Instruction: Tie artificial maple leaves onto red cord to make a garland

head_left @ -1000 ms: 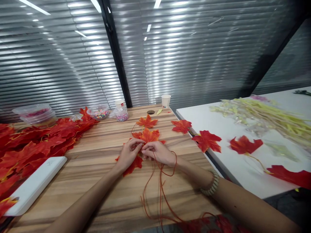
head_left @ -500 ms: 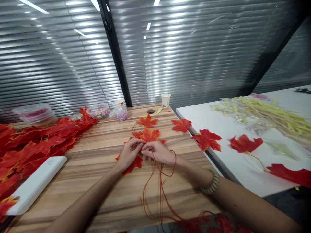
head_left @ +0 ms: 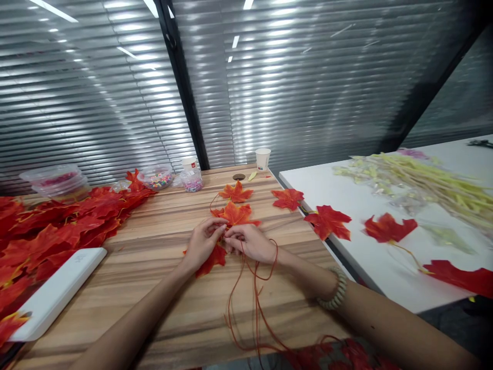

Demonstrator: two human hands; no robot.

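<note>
Both hands meet over the wooden table, fingertips close together. My left hand (head_left: 204, 245) is pinched, thumb against forefinger; what lies between them is too small to make out. My right hand (head_left: 252, 244) is closed beside it on a thin red cord (head_left: 256, 293), whose loops and loose ends hang toward the near table edge. Just beyond the fingers lies an orange-red artificial maple leaf (head_left: 235, 213), with another maple leaf (head_left: 236, 193) farther off and a thin cord curving beside it. A darker red leaf (head_left: 213, 261) shows partly under my left hand.
At left are a heap of red maple leaves (head_left: 77, 221), a white power bank (head_left: 57, 293) and tubs of beads (head_left: 156, 177). Paper cups (head_left: 263, 159) stand at the back. On the right, a white table (head_left: 308, 177) holds yellow strips (head_left: 435, 180) and more leaves (head_left: 328, 222).
The orange leaves beyond my hands have shifted slightly, the farther one to the right. My fingers have moved only a little, and the hanging cord has swayed slightly right.
</note>
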